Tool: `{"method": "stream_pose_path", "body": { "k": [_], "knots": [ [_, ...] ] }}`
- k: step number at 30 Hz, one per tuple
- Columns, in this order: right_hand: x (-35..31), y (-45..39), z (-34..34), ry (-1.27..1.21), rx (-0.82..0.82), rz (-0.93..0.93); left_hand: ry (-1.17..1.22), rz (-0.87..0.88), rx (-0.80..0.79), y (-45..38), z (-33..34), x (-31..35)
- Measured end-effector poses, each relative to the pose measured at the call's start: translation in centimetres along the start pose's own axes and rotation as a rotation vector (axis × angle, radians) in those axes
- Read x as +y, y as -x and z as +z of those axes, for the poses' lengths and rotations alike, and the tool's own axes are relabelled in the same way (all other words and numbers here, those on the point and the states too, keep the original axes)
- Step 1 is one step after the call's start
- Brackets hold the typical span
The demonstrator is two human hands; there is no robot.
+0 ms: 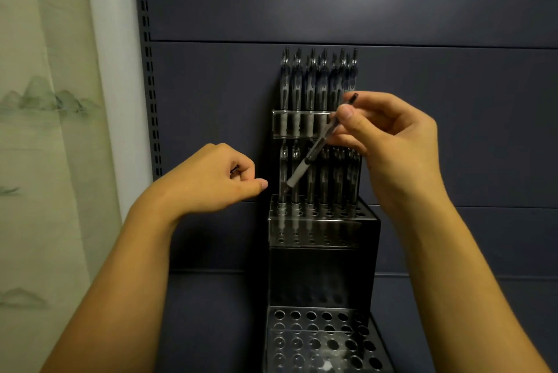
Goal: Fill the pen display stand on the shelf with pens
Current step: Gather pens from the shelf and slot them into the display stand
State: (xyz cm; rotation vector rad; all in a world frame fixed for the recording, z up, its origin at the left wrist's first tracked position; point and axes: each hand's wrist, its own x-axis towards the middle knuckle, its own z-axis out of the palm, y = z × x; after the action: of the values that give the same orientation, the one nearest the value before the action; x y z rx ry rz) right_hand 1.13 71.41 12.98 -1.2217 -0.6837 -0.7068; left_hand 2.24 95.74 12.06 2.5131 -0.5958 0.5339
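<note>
Plenty of empty holes in the stand's bottom tier (320,339), left hand (211,179) loosely curled around something hard to make out, right hand (389,134) pinching a pen (314,152) slanted tip-down, probably lining up a middle-tier hole; top row (317,83) looks full.

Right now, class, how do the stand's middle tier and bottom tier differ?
The middle tier holds a back row of upright pens; the bottom tier shows only empty holes. The middle tier sits higher and further back; the bottom tier is lowest and nearest. Both are perforated with rows of round holes.
</note>
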Motion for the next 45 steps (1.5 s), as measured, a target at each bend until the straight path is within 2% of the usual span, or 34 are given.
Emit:
{"method": "stream_pose_path", "body": {
  "k": [8, 16, 20, 25, 45],
  "knots": [
    [1.5, 0.2, 1.3, 0.165, 0.018, 0.051, -0.010, 0.003, 0.000, -0.1, 0.1, -0.2],
    [2.6, 0.9, 2.7, 0.353, -0.053, 0.077, -0.016, 0.020, -0.002, -0.1, 0.1, -0.4],
    [2.9, 1.5, 3.7, 0.551, -0.078, 0.026, -0.016, 0.033, -0.003, -0.2, 0.0, -0.4],
    [2.6, 1.6, 4.0, 0.684, -0.106, -0.033, -0.011, 0.048, -0.013, -0.2, 0.0, -0.5],
    [2.6, 1.6, 4.0, 0.751, -0.094, 0.010, 0.048, 0.047, -0.033, -0.2, 0.1, -0.3]
  ]
}}
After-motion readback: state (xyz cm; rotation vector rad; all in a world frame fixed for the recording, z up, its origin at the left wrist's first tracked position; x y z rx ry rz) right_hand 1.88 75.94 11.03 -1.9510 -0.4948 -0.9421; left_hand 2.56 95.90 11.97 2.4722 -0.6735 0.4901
